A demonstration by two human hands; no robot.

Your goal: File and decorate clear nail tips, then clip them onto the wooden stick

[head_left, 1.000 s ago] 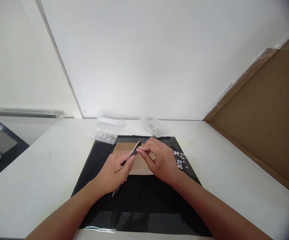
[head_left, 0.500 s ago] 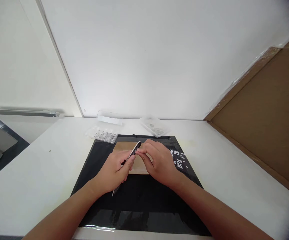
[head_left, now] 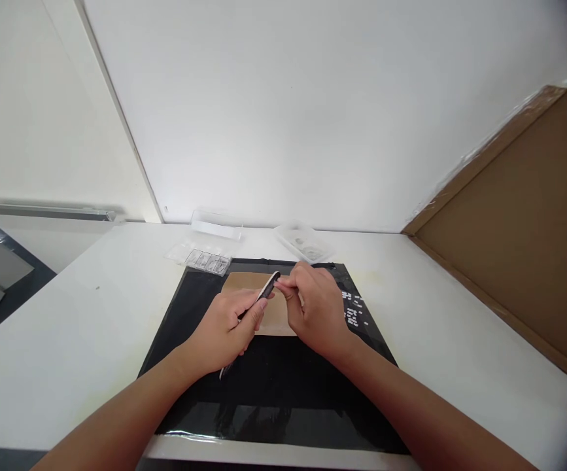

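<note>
My left hand is closed around a slim, long black piece with a white edge. The piece slants, its upper end pointing away to the right and its lower end showing below my palm. At that upper end, the thumb and index fingertip of my right hand are pinched together against the black side. Whatever sits between those fingertips is too small or hidden to make out. Beneath both hands lies a tan rectangular sheet, on a black mat.
Several small white pieces lie on the mat's right side. Behind the mat stand a translucent tray, a clear plastic case and a clear packet with dark line patterns. A brown framed board leans at the right; a white wall closes the back.
My right hand's pinch has shifted slightly up and right along the black piece, toward its upper end. The left hand keeps the same hold. The camera view has shifted a little.
</note>
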